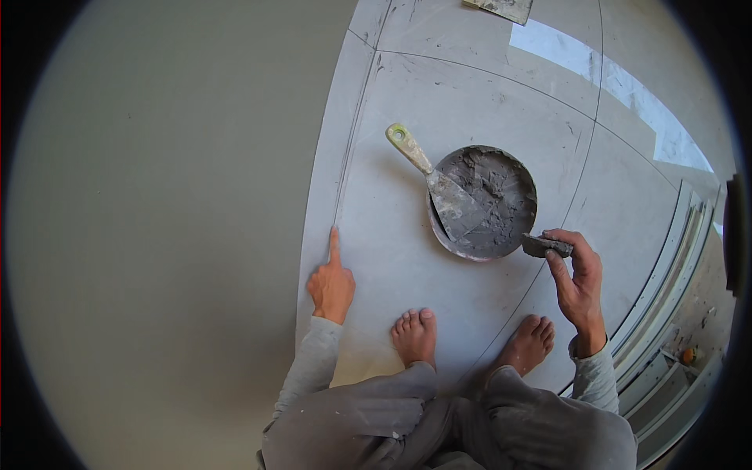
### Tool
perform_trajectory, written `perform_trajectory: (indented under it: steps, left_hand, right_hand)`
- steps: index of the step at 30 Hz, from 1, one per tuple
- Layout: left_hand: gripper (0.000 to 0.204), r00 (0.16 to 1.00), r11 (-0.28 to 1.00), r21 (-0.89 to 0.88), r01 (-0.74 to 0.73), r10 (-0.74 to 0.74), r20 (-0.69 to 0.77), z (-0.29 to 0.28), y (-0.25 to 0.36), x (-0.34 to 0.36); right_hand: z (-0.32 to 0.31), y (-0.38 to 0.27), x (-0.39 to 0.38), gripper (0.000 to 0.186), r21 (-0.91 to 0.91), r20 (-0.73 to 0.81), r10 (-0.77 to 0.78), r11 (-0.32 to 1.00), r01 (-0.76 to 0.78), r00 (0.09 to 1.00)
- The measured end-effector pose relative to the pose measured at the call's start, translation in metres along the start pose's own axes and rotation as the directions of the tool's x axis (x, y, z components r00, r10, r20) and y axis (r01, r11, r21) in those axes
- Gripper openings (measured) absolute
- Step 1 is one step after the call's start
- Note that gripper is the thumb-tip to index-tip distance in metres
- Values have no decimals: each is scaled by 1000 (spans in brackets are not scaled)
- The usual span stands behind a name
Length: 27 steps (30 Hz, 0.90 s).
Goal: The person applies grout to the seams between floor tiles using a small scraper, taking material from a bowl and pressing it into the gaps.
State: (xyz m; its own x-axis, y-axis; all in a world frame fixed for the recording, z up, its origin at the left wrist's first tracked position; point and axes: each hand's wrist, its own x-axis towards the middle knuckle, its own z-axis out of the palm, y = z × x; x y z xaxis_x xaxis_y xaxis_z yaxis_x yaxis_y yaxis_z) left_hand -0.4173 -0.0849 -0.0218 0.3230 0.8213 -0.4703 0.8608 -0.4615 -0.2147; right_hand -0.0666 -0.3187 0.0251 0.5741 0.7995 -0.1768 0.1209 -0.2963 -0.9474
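Observation:
My left hand (332,288) has its index finger stretched out, the tip on the thin joint line of the pale grey tiles (392,274); its other fingers are curled and it holds nothing. Between thumb and fingers, my right hand (578,278) pinches a small grout-smeared spreader (540,246), dark grey and curved along its lower edge. Just left of that hand stands a round bowl (475,255) partly filled with thick grey grout (501,184). A putty knife (454,202) rests in the bowl, blade in the grout, its greenish-yellow handle sticking out over the far left rim.
My bare feet (415,337) stand on the tiles close to the bowl. A plain grey-beige surface (157,235) fills the left side. Metal frame rails (666,266) run along the right. At the far edge lies a stained flat piece (505,8).

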Motion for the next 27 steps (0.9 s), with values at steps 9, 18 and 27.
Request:
perform_trajectory:
  steps: [9,18,27]
  left_hand:
    - [85,996,998,-57,36,-31,89,-5,-11,-48]
    - [89,998,997,-65,-42,38,-58,-26,25,40]
    - [91,991,993,-79,89,-80,106,13,-23,-44]
  right_hand:
    - [-4,-4,-1,21,-28,12,-32,999,33,999]
    - [5,-5,2,21,-5,32,-33,999,33,999]
    - [4,-3,2,21,-26,9,-3,1000,3,1000]
